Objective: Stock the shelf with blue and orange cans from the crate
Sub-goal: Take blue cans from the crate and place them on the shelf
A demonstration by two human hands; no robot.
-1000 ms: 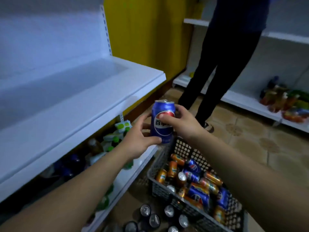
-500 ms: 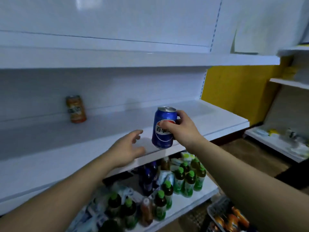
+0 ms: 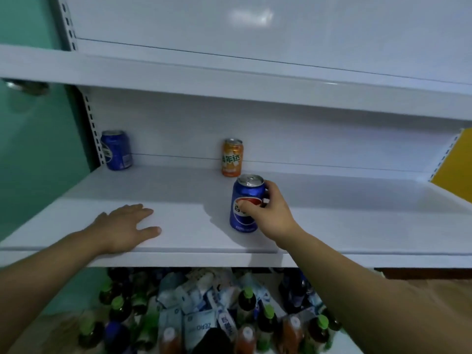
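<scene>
My right hand (image 3: 270, 213) grips a blue cola can (image 3: 244, 200) that stands upright on the white middle shelf (image 3: 194, 226), near its front. My left hand (image 3: 125, 226) rests flat, fingers spread, on the same shelf to the left of the can. An orange can (image 3: 232, 157) stands at the back of the shelf, just behind the held can. A second blue can (image 3: 116, 150) stands in the back left corner. The crate is out of view.
Another white shelf (image 3: 229, 77) hangs above. The lower shelf holds several green-capped bottles (image 3: 246, 302) and white packets (image 3: 194, 320). A green wall (image 3: 30, 149) is on the left, a yellow wall (image 3: 454, 169) at the right.
The view swung from the crate and floor to the shelf front. My right hand carried the blue can onto the middle shelf. My left hand let go and now lies on the shelf.
</scene>
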